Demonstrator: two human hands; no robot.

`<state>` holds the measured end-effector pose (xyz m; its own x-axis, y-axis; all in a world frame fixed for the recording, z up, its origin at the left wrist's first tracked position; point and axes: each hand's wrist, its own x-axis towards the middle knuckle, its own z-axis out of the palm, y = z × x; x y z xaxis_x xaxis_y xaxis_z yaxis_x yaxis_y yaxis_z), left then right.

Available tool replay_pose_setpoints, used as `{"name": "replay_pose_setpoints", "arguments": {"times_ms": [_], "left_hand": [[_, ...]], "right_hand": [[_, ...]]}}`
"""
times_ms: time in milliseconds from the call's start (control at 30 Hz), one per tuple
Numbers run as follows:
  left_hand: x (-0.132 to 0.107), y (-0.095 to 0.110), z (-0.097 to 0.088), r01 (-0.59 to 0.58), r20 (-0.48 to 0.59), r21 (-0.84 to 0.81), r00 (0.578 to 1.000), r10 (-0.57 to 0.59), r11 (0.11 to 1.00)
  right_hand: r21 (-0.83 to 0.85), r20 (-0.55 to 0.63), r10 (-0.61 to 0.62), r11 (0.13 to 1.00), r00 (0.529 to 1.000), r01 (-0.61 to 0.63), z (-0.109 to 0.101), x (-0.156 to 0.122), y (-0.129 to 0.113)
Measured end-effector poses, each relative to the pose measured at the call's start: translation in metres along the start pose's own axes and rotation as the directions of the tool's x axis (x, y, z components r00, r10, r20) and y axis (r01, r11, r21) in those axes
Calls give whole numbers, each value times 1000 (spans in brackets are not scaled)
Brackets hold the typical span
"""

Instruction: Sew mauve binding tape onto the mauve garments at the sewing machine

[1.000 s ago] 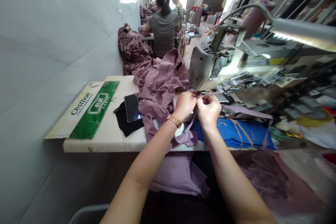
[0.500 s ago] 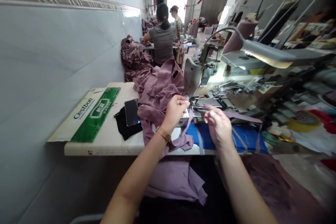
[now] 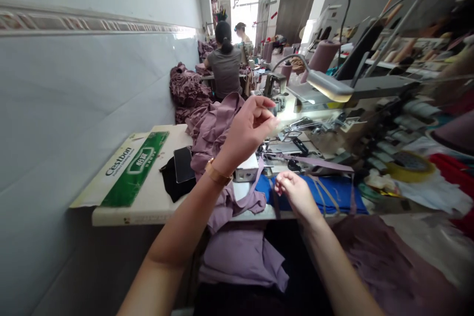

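Tiled wall (image 3: pixel 74 108) runs along my left. On the tabletop (image 3: pixel 148 217), a mauve garment (image 3: pixel 213 133) lies heaped beside the sewing machine (image 3: pixel 274 86), its narrow strap (image 3: pixel 314 162) trailing above blue cloth (image 3: pixel 333 192). It should handle light, soft and limp; the strap looks the surest hold. My left hand (image 3: pixel 248 128) is raised, fingers curled, apparently empty; my right hand (image 3: pixel 294 192) pinches its fingertips together, though I cannot tell on what.
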<state>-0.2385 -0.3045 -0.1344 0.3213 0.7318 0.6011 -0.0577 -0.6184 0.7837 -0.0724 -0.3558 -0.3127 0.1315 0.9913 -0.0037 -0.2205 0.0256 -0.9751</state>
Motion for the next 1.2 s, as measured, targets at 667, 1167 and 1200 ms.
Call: {"name": "replay_pose_setpoints", "arguments": {"times_ms": [667,1167,1200], "left_hand": [[8,13,0,-156,161,583,984,75,798],[-36,2,-3,-204,52,679,972,231,705],[-48,-6,4,-231,95,665,969,227,710]], "right_hand": [[13,-2,152,988,988,-152,-23,-29,26],[110,15,199,974,980,-200,-37,-51,23],[130,28,198,971,980,-200,-36,-53,19]]}}
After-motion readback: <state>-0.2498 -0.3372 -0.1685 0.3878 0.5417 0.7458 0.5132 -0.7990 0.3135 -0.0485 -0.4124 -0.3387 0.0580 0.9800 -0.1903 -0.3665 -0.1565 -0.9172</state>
